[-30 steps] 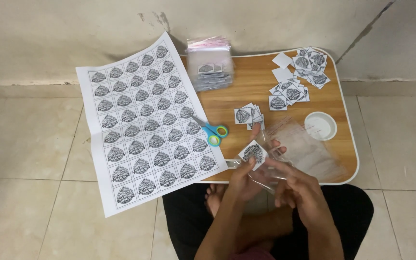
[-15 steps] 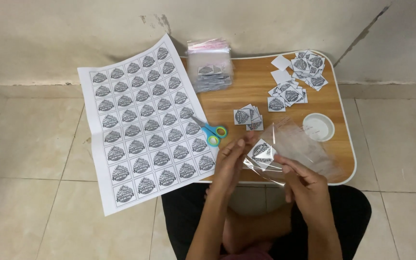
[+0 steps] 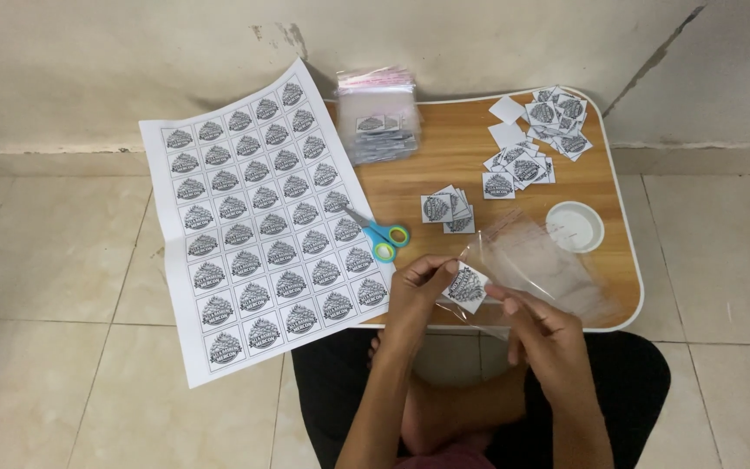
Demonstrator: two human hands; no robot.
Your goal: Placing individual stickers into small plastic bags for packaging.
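The left hand (image 3: 423,291) is pinching a small square cut-out label (image 3: 466,286) between thumb and fingertips, fingers closed lightly on its left edge; the label is sitting at the mouth of a clear plastic sleeve (image 3: 527,265), just over the near edge of the small wooden table (image 3: 453,161); whether it is already partly inside the sleeve I cannot tell. The right hand (image 3: 544,334) is gripping the sleeve's lower edge, fingers curled shut on the film, holding it up off the tabletop.

Blue-and-green scissors (image 3: 379,236) are lying just left of the hands, their blades resting on a large printed sheet of labels (image 3: 258,226) that is overhanging the table onto the tiled floor (image 3: 54,260); a short stack of cut labels (image 3: 449,208) is lying just behind the hands; a white round lid (image 3: 575,226) is sitting beyond the sleeve, partly seen through it; a scatter of loose cut labels (image 3: 536,139) is spreading across the far right corner; a pile of clear sleeves (image 3: 377,122) is resting at the far edge against the wall.
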